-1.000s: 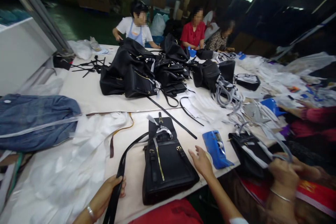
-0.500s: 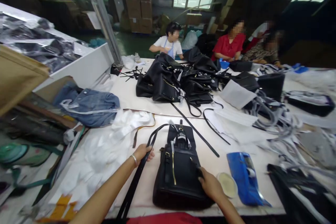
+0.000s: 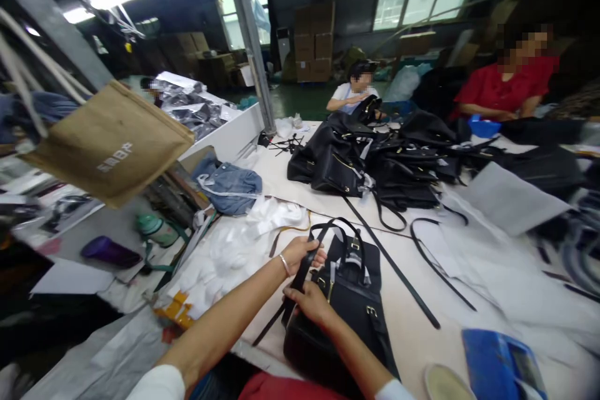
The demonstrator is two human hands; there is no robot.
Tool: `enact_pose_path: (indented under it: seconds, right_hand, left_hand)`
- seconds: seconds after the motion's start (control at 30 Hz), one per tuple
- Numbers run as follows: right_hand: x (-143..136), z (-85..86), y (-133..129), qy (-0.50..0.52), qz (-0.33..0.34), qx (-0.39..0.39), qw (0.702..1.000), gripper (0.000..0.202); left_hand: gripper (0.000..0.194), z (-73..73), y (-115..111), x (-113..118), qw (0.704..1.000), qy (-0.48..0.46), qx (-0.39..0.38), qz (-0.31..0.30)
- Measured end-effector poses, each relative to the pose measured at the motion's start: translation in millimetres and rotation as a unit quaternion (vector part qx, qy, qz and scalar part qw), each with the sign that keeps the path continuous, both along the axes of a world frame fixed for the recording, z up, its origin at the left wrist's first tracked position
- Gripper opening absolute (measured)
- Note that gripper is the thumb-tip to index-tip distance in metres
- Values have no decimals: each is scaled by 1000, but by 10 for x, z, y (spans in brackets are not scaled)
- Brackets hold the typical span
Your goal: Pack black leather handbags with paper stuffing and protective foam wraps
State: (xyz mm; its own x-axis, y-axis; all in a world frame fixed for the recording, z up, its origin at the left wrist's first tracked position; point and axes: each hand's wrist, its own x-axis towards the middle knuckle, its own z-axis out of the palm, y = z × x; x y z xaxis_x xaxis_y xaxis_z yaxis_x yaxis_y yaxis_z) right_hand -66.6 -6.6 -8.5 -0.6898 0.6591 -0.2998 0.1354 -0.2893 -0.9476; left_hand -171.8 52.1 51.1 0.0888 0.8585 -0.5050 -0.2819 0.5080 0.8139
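A black backpack (image 3: 349, 319) with gold buckles and a gold zip lies on the pale worktable in front of me, its flap folded back toward the far side. My left hand (image 3: 302, 254) is closed around a black strap (image 3: 307, 265) at the bag's left side. Just below it, my right hand (image 3: 309, 301) pinches the same strap between thumb and fingers, crossing over the bag's left part. Beyond the left hand the strap loops up over the opened flap. Its lower end hangs past the bag's left edge.
Black bags (image 3: 337, 159) are heaped at the table's far side. White wrapping (image 3: 229, 250) and a denim bag (image 3: 234, 187) lie left. A blue holder (image 3: 501, 362) and a round lid (image 3: 447, 382) stand right. A tan bag (image 3: 117, 144) hangs at upper left. Two co-workers sit opposite.
My right hand has left the bag's right side and taken hold of the strap beside my left hand. The view has turned left. A co-worker opposite now has a black bag raised.
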Motion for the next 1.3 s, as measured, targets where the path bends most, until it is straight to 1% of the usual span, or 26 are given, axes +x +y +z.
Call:
enact_pose_path:
  seconds: [0.07,0.1,0.17,0.2,0.23,0.27,0.33,0.37,0.4,0.47,0.5,0.53,0.57,0.6,0.67,0.7,0.77,0.87,0.93,1.03,1.1,1.2,1.27,1.3]
  right_hand:
    - [-45,-105,61,15,-15,-39,999,35]
    - [-43,-148,132,20,-31,-50,998,36]
    - [-22,-226,330,7,-76,-56,995,38]
    - [-8,-266,441,-22,-96,-41,994,39]
    - [9,-308,549,-64,-111,-13,992,38]
    - [33,-352,646,-113,-120,21,986,37]
    - [106,-441,793,-206,-121,82,967,35]
    - [155,-481,839,-252,-119,116,953,34]
    - [210,-514,867,-298,-120,152,935,35]
    - [315,-545,877,-382,-130,237,884,38]
    - [354,-538,863,-415,-135,277,856,39]
    - [377,-514,838,-432,-136,306,837,37]
    - [379,-473,803,-432,-132,320,833,34]
    - [356,-415,758,-423,-121,324,838,30]
    - [242,-263,637,-394,-94,310,860,27]
    - [158,-177,563,-380,-85,298,871,28]
    - [-27,-8,393,-361,-90,280,885,31]
    - [-235,177,108,-349,-120,278,887,36]
    - [-279,240,-79,-344,-130,260,893,39]
    - [-248,255,-298,-330,-133,197,914,42]
    - [-235,222,-368,-317,-136,166,924,43]
    - [-314,169,-378,-286,-137,147,937,38]
    - [-417,198,-391,-268,-146,135,943,32]
    - [-468,242,-411,-262,-157,127,944,29]
  left_hand:
    - [33,-3,-144,-60,999,24,24,21]
    - [36,-34,-259,-101,998,40,32,30]
    - [43,-166,-558,-190,997,61,29,26]
    - [47,-261,-727,-238,998,65,17,12]
    - [50,-368,-897,-291,997,70,-1,-25]
    - [49,-477,-1060,-355,993,103,-20,-58]
    - [42,-663,-1333,-532,966,218,-60,-123]
    - [37,-722,-1435,-652,950,272,-74,-137]
    - [32,-753,-1511,-798,935,316,-81,-138]
    - [22,-733,-1586,-1169,917,379,-72,-101]
    - [20,-690,-1585,-1386,906,412,-61,-73]
    - [21,-635,-1562,-1616,894,444,-51,-44]
    - [23,-577,-1517,-1848,880,472,-45,-19]
    - [25,-522,-1454,-2073,867,496,-41,-1]
    - [29,-442,-1285,-2463,845,533,-40,13]
    - [31,-422,-1190,-2616,836,548,-39,12]
    - [35,-423,-999,-2835,818,573,-38,2]
    - [36,-496,-773,-3016,797,603,-36,-27]
    - [35,-568,-679,-3116,784,618,-39,-53]
    - [32,-674,-613,-3307,761,640,-54,-89]
    - [27,-722,-606,-3442,743,658,-68,-105]
    - [21,-721,-618,-3565,715,684,-79,-119]
    - [22,-662,-646,-3554,705,693,-71,-131]
    - [22,-618,-674,-3525,703,694,-65,-141]
